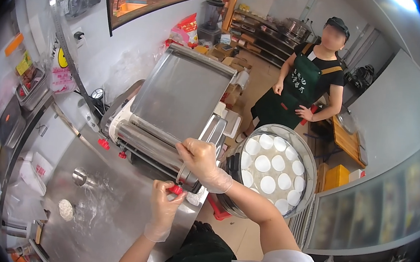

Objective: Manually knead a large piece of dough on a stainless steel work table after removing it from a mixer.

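Note:
A steel dough sheeter [183,92] with a broad tray and long rollers stands on the steel worktop. My left hand [163,208], in a clear plastic glove, pinches a red knob [177,189] at the sheeter's lower right corner. My right hand [202,163], also gloved, has curled fingers gripping the machine's roller end just above that knob. Two other red knobs [103,144] sit along the machine's lower left. Right of the machine is a large round steel steamer tray [308,174] holding several white paper rounds [263,163].
A worktop [110,207] carries flour, a steel cylinder [80,176] and a pale lump [65,210]. A co-worker [302,84] in a green apron stands beyond the steamer. A glass-fronted cabinet [365,214] is at right; boxes [235,82] lie behind the machine; a wall lines the left.

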A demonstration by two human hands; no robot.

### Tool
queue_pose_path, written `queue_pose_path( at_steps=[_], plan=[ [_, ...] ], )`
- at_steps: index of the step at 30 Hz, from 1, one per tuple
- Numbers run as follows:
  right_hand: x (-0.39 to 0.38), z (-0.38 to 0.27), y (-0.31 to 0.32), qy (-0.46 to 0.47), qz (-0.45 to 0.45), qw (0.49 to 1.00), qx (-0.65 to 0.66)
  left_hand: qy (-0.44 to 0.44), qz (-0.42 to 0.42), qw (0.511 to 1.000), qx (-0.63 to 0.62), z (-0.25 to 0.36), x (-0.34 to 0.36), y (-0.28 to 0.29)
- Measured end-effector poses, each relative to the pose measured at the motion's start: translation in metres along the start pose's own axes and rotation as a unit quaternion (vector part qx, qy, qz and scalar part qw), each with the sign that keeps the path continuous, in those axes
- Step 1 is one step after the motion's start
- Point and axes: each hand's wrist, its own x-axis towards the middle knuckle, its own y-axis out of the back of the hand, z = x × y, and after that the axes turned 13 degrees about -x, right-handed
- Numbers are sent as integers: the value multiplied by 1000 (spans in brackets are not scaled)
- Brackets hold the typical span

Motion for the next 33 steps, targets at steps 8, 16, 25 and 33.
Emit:
queue_pose_path(
  at_steps=[8,16,25,33],
  plan=[
    [-1,2,0,2,-16,1000,-5,463,12,805,-371,-5,6,17],
    [0,5,-1,31,-3,999,-19,-123,-17,977,175,21,-12,4],
    [0,3,-1,17,-6,1000,-10,266,38,927,-260,7,-8,7],
    [-1,6,0,38,2,999,-23,433,-10,831,-350,1,-5,10]
  ],
)
